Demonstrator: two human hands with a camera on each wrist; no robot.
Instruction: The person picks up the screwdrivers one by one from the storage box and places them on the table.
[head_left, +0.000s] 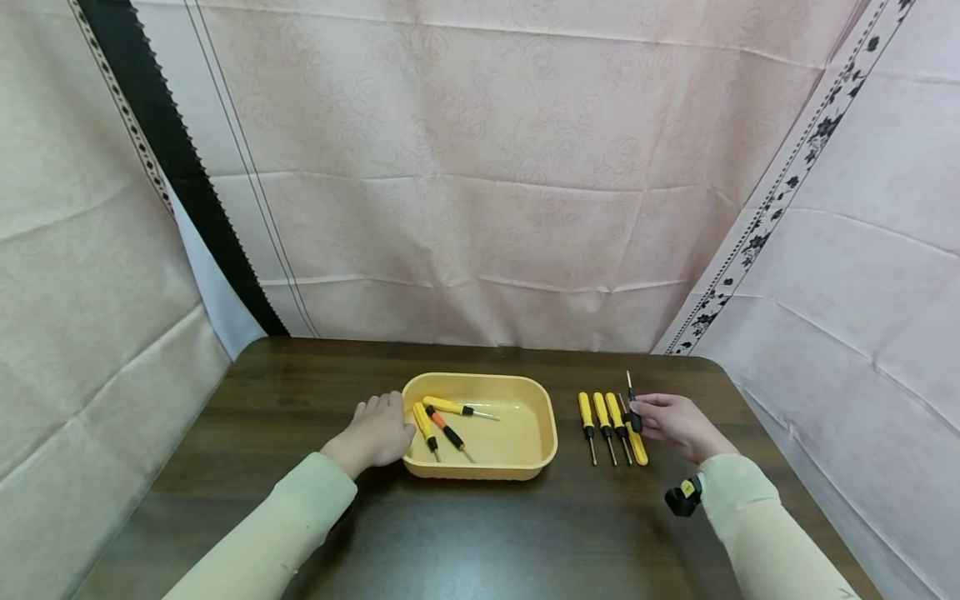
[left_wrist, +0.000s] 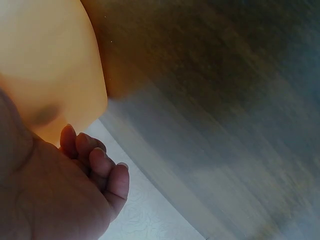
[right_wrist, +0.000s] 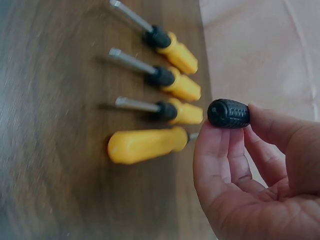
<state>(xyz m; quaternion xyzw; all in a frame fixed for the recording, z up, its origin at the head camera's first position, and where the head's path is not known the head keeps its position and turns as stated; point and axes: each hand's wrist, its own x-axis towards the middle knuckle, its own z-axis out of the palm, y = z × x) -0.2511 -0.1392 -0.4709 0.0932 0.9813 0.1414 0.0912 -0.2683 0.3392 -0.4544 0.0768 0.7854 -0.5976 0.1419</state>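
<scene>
Two hands work well apart. The right hand (head_left: 678, 423) pinches a black-handled screwdriver (right_wrist: 230, 114) between thumb and fingertips, its shaft pointing away from the person; it appears raised at the right end of a row on the table (head_left: 450, 542). The left hand (head_left: 378, 432) rests at the left rim of a yellow plastic tray (head_left: 480, 471); whether it grips that rim I cannot tell.

Nearest the pinch lies a reversed yellow screwdriver (head_left: 638, 448), handle toward the person; beyond it, three yellow-and-black screwdrivers (head_left: 602, 411) point their shafts the other way. A firm pinch kept on the handle, with a gentle wrist, should avoid knocking these close neighbours. Light, steady pressure from the left should keep the tray from sliding. Inside lie two yellow-handled screwdrivers (head_left: 442, 404) and an orange-and-black one (head_left: 446, 426).
</scene>
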